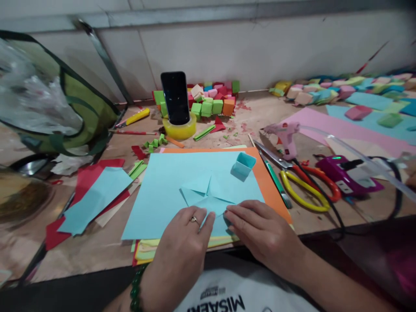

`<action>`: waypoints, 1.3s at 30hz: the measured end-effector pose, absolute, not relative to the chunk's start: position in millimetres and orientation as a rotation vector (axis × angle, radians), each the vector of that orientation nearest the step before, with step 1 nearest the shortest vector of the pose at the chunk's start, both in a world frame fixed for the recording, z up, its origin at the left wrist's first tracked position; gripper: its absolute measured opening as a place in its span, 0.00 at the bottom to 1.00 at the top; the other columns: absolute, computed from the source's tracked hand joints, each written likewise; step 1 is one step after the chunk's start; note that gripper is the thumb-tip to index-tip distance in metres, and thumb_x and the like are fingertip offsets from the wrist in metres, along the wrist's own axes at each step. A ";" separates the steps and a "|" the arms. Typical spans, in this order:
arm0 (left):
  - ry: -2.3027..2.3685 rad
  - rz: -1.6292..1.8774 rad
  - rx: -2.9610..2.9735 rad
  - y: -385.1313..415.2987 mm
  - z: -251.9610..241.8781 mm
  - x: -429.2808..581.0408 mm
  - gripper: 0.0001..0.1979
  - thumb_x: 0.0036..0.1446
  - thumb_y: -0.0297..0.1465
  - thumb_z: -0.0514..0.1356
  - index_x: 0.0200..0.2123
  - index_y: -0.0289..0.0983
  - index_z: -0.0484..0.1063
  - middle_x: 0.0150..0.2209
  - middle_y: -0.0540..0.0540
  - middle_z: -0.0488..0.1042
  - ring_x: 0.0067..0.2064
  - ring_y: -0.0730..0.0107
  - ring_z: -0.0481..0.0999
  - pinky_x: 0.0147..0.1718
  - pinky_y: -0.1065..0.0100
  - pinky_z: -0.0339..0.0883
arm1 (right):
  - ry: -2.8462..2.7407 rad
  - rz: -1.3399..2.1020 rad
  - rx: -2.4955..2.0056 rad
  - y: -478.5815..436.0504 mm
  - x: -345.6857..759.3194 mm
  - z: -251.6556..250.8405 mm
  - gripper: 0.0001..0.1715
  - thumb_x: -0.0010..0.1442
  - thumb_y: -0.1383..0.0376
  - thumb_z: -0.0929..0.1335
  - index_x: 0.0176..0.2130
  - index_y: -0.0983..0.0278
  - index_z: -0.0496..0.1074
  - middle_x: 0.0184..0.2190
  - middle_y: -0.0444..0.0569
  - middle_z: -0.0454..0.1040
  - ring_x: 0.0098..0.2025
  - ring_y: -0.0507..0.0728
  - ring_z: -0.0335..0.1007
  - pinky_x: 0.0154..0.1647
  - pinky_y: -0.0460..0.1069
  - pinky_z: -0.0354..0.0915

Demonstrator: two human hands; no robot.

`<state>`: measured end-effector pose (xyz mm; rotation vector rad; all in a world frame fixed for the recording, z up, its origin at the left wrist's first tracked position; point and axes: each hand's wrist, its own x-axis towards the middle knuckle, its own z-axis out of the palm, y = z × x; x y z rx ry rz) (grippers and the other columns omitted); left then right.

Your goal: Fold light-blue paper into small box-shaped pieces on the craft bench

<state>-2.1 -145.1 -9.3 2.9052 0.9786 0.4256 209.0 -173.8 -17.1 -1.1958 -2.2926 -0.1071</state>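
Left grip [185,240]: thumb and fingertips close together on the near part of the folded light-blue paper [212,204]; whether they pinch it or only press, I cannot tell.
Right grip [266,229]: narrow, fingers side by side with their tips at the paper's near right edge; whether they pinch is not clear either.
Folded paper's place: just beyond and between both grips, flat on a larger light-blue sheet [162,182], its flaps set rather like a pinwheel.
Hand pose: backs up, left hand angled inward (gold-coloured ring [194,220], green bead bracelet [134,288] at the wrist), right forearm slanting in from the lower right.
Paper box [245,164]: small, light blue, open-topped, on the same sheet beyond the right grip.
Right side: orange sheet [274,201] partly underneath, scissors [286,164] and hot glue gun [286,134] farther out.
Hidden: right thumb, and the folded paper's near edge, covered by fingers; the printed shirt [234,279] is cut off at the bottom.
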 end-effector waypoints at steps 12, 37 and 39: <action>1.039 0.361 2.944 -149.0 -4.6 -2.1 0.23 0.52 0.16 0.51 0.51 0.28 0.69 0.45 0.36 0.73 0.44 0.58 0.71 0.42 0.59 0.72 | -2.282 0.017 -1.221 -179.7 223.9 -21.2 0.15 0.62 0.69 0.65 0.49 0.66 0.72 0.46 0.54 0.77 0.40 0.57 0.68 0.40 0.52 0.69; 1.187 0.021 2.914 -164.3 11.8 1.3 0.16 0.56 0.18 0.50 0.46 0.31 0.68 0.41 0.38 0.72 0.42 0.58 0.69 0.41 0.58 0.66 | -2.645 -0.226 -1.523 -169.5 229.0 -2.3 0.12 0.66 0.61 0.61 0.41 0.60 0.72 0.25 0.44 0.70 0.21 0.51 0.64 0.21 0.49 0.39; 1.215 0.029 2.893 -168.5 13.8 -1.4 0.14 0.56 0.19 0.50 0.44 0.32 0.68 0.41 0.39 0.71 0.42 0.58 0.68 0.42 0.59 0.66 | -2.663 -0.187 -1.563 -172.6 231.0 4.3 0.13 0.66 0.62 0.60 0.41 0.61 0.72 0.26 0.45 0.72 0.22 0.51 0.66 0.21 0.48 0.40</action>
